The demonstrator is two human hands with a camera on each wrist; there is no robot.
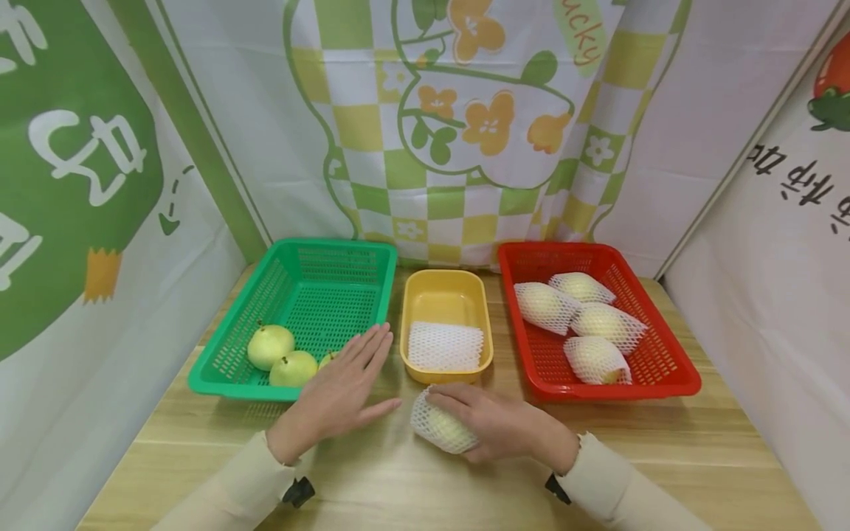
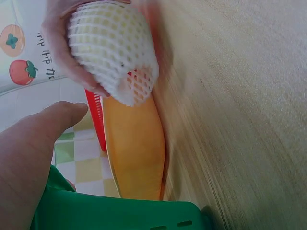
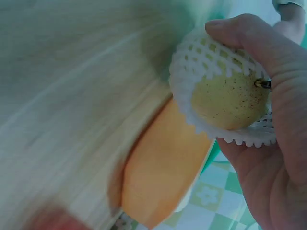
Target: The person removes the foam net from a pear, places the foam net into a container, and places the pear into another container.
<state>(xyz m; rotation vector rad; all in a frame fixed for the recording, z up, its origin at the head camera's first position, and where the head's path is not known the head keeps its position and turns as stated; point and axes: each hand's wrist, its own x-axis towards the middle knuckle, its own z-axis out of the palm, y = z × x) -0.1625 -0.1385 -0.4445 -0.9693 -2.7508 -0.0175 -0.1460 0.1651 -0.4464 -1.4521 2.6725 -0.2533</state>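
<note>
Pear (image 1: pixel 448 429), round and yellow-green in white foam netting (image 1: pixel 433 425), sits gripped in the right hand (image 1: pixel 501 422), long axis slanting crosswise, the straight-fingered, empty left hand (image 1: pixel 347 385) apart to the left.

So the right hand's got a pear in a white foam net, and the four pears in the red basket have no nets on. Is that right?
Not quite: the head view shows that the four pears in the red basket do have white foam nets on. The right hand does hold a pear in a white foam net.
</note>
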